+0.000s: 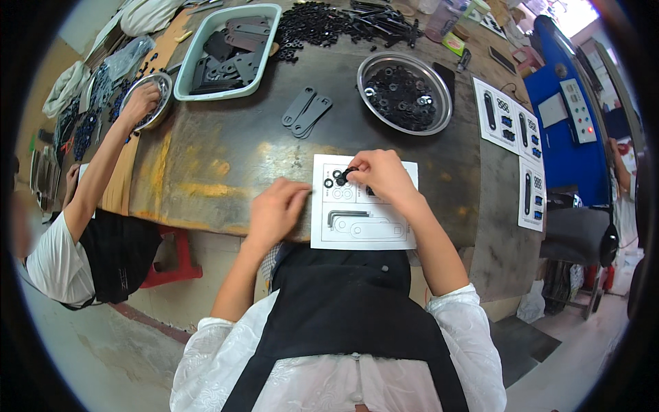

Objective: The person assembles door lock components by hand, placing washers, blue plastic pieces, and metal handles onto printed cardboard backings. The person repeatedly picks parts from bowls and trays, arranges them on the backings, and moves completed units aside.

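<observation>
A white printed sheet [320, 226] with outline drawings lies on the table in front of me. Over its upper part, my right hand [384, 177] pinches a black ring [352, 172] between thumb and fingertips. Loose black rings [328, 183] rest on the sheet just left of those fingers. Black hex keys [347, 214] lie along the sheet's middle, on the drawing. A small dark part [371, 191] shows partly beneath my right hand. My left hand [276, 209] rests on the table at the sheet's left edge, fingers loosely bent and apart, holding nothing.
Flat grey plates [307, 113] lie beyond the sheet. A steel bowl [446, 113] of black rings stands at back right, a pale green tub [180, 82] of plates at back left. More sheets [495, 117] lie right. A co-worker's hand [141, 101] reaches into another bowl [165, 103].
</observation>
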The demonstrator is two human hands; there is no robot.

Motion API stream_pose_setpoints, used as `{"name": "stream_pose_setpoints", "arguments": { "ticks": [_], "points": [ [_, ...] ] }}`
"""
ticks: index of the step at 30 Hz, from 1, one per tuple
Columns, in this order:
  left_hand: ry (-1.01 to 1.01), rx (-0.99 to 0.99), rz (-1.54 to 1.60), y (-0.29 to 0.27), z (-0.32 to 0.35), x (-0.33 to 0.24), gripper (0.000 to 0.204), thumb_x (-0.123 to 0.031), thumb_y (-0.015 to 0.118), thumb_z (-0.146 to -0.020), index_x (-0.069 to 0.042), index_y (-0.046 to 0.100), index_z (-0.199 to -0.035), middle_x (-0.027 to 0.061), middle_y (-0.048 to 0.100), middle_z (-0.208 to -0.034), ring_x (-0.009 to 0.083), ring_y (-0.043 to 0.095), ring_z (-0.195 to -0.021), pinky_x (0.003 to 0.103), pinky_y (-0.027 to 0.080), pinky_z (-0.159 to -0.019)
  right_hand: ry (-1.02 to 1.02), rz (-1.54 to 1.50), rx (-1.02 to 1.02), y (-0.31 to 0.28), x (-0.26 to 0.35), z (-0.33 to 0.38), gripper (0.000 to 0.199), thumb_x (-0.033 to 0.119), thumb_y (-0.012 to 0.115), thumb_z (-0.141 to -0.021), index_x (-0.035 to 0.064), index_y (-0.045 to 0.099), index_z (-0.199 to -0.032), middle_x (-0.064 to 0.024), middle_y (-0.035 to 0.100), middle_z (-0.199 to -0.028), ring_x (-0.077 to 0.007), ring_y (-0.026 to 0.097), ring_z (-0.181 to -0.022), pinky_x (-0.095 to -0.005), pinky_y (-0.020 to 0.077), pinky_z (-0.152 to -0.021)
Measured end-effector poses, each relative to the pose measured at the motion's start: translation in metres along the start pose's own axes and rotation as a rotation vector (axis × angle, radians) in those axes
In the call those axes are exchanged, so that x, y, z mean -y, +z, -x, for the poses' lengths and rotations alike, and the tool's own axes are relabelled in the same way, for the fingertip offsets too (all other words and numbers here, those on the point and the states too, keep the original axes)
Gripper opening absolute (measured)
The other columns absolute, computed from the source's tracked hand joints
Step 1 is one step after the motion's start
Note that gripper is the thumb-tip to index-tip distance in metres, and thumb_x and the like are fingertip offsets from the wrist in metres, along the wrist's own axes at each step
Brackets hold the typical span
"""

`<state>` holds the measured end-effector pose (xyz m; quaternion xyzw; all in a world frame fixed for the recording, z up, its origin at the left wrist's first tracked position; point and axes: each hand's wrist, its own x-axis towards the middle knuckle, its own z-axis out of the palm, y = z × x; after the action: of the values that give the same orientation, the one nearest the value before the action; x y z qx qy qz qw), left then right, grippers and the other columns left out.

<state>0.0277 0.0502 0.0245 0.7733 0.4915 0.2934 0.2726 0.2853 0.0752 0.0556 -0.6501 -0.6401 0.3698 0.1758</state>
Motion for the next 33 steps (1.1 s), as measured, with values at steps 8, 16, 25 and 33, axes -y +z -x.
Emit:
{"name": "stream_pose_setpoints", "arguments": {
  "ticks": [8, 16, 25, 33],
  "points": [
    [0.361, 0.036, -0.257, 0.039, -0.013, -0.013, 0.028, -0.014, 0.073, -0.084, -0.02, 0.077, -0.112, 0.0042, 0.057, -0.081, 0.0241, 0.062, -0.073, 0.038, 0.049, -0.064, 0.095, -0.609, 0.042, -0.008, -0.009, 0.018, 0.02, 0.009, 0.076, -0.091, -0.0036, 0.071, -0.106, -0.0033, 0.072, -0.079, -0.0058, 0.065, -0.07, -0.021, 0.0505, -0.065],
    [0.266, 0.069, -0.196, 0.028, -0.009, -0.011, 0.018, -0.015, 0.071, -0.085, -0.016, 0.078, -0.101, 0.0051, 0.058, -0.08, 0.0265, 0.063, -0.075, 0.039, 0.05, -0.067, 0.086, -0.678, 0.16, 0.024, -0.009, 0.034, 0.023, 0.015, 0.077, -0.091, -0.003, 0.071, -0.103, -0.0064, 0.073, -0.084, -0.0101, 0.067, -0.07, -0.0249, 0.0549, -0.066],
    [0.323, 0.075, -0.295, 0.037, -0.021, -0.018, 0.027, -0.015, 0.071, -0.083, -0.017, 0.076, -0.109, 0.004, 0.057, -0.081, 0.0231, 0.062, -0.077, 0.038, 0.049, -0.07, 0.008, -1.44, 0.354, 0.01, -0.017, 0.03, 0.03, 0.008, 0.051, -0.1, -0.0086, 0.055, -0.124, -0.013, 0.062, -0.113, -0.0157, 0.066, -0.097, -0.0274, 0.0573, -0.09],
    [0.36, 0.081, -0.24, 0.038, -0.014, -0.018, 0.03, -0.014, 0.075, -0.078, -0.021, 0.079, -0.107, 0.001, 0.054, -0.078, 0.0209, 0.059, -0.073, 0.036, 0.047, -0.067, -0.122, -0.487, -0.193, 0.029, -0.018, 0.053, 0.022, 0.022, 0.059, -0.101, 0.0057, 0.073, -0.096, -0.0022, 0.066, -0.075, -0.0141, 0.058, -0.065, -0.0292, 0.045, -0.064]
  ]
}}
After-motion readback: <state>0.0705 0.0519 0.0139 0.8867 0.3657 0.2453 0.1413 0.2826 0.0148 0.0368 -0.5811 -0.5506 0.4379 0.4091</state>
